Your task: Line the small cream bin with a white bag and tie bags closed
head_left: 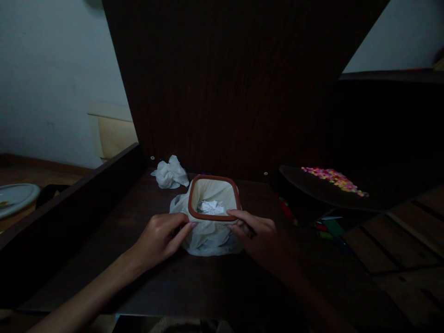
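A small bin with a brown rounded-square rim (215, 178) stands on the dark wooden surface. A thin white plastic bag (213, 243) lines it and hangs loosely around its outside. Crumpled white paper (211, 207) lies at the bottom inside. My left hand (163, 236) pinches the bag just below the rim's near left corner. At the near right corner, my right hand (256, 229) has its thumb on the rim and its fingers under it, closed on the bag. A crumpled white plastic bag (170, 173) lies behind the bin to the left.
A dark upright panel (236, 92) rises behind the bin, and a low side board (79, 203) runs along the left. Pink and yellow beads or flowers (335, 179) lie on a dark object at right. Wooden slats (398, 245) are at far right.
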`<state>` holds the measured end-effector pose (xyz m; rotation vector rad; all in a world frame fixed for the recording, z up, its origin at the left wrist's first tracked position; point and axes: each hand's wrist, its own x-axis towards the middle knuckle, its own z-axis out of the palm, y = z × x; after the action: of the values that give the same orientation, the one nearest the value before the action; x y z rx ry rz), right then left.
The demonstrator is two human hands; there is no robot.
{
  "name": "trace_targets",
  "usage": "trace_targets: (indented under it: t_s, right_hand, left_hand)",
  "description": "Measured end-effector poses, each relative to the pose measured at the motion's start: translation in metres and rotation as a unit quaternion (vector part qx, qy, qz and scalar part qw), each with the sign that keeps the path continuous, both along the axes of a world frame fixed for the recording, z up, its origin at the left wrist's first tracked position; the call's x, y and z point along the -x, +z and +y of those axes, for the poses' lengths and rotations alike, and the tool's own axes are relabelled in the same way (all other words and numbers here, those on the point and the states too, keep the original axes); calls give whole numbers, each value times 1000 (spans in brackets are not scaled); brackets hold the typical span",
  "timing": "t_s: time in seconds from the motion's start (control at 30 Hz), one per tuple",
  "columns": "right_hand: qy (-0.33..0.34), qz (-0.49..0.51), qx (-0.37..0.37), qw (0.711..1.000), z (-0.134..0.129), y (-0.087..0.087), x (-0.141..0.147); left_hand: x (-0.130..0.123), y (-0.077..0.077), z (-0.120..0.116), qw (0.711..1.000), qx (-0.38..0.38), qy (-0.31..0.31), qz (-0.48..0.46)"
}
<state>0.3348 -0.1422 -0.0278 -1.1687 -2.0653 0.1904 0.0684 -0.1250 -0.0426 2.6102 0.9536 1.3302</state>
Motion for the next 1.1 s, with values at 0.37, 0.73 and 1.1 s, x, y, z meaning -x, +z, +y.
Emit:
trace_targets:
  t_s: [0.37,0.73,1.1]
  right_hand:
    - [29,7,30,999,-3,3,-2]
    - [7,41,14,999,4,5,-6]
    - [59,66,17,996,10,12,-11]
  left_hand:
    - [-2,9,-4,997,66,-34,-8]
    - [-1,9,-5,995,81,-52,-4]
    - [12,24,3,981,155,-104,52]
